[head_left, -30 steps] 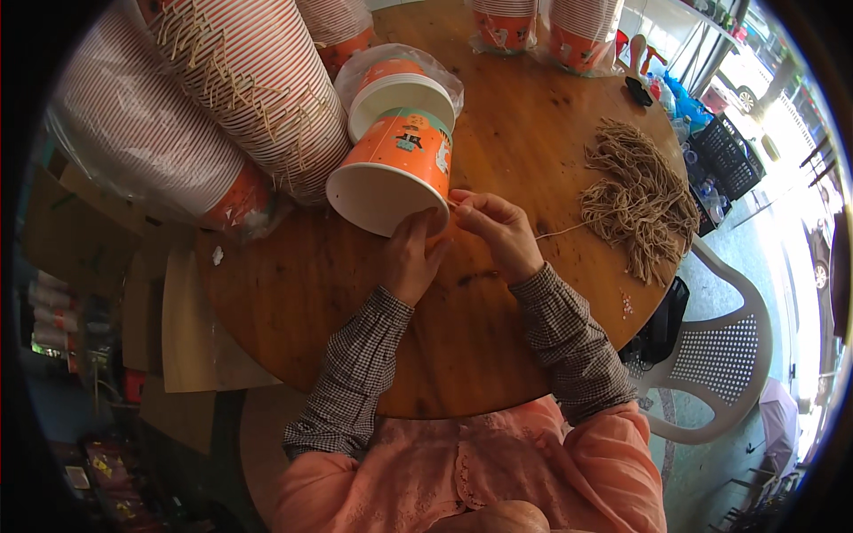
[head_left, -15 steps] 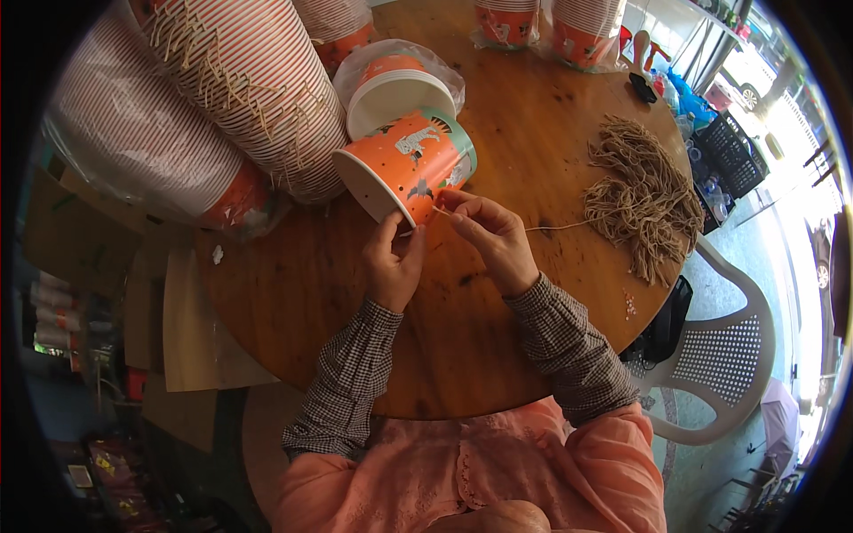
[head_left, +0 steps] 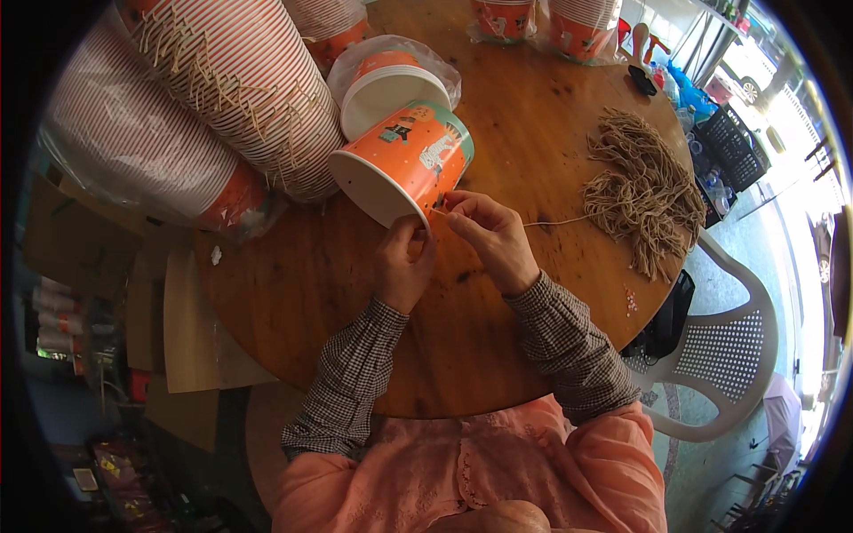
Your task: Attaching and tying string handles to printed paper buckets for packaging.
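The orange patterned paper bucket (head_left: pixel 404 169) lies tilted over the brown wooden table (head_left: pixel 480 346), just far-left of the right fingers, its axis running near-left to far-right. The left hand (head_left: pixel 404 262) pinches its near rim; the right hand (head_left: pixel 493 240), fingertips nearly together, grips thin beige cord (head_left: pixel 560 222).

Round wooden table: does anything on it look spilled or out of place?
On the table, pinkish specks lie scattered near the right edge, and a white scrap sits alone by the left. Both look like stray litter, though too small to identify.
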A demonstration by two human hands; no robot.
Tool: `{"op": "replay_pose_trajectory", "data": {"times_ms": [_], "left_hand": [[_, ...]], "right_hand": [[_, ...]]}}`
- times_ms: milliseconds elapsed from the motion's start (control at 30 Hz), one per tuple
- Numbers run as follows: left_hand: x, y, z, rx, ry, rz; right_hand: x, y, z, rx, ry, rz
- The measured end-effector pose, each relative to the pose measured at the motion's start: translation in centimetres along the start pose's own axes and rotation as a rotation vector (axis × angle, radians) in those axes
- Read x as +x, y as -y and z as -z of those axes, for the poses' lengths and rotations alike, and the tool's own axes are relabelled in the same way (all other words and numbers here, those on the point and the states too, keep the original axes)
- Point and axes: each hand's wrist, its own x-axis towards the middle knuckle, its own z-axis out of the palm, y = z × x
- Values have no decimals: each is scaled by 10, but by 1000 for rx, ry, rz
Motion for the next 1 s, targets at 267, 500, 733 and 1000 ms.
{"op": "replay_pose_trajectory", "data": {"times_ms": [267, 500, 733, 1000], "left_hand": [[0, -10, 1, 22, 21, -10], [-1, -9, 1, 41, 20, -25], [-1, -10, 1, 61, 39, -44], [-2, -12, 0, 96, 64, -63]], "right_hand": [[2, -5, 0, 5, -42, 35], [2, -3, 1, -56, -22, -17], [4, -10, 4, -111, -57, 28], [9, -21, 5, -325, -112, 148]]}}
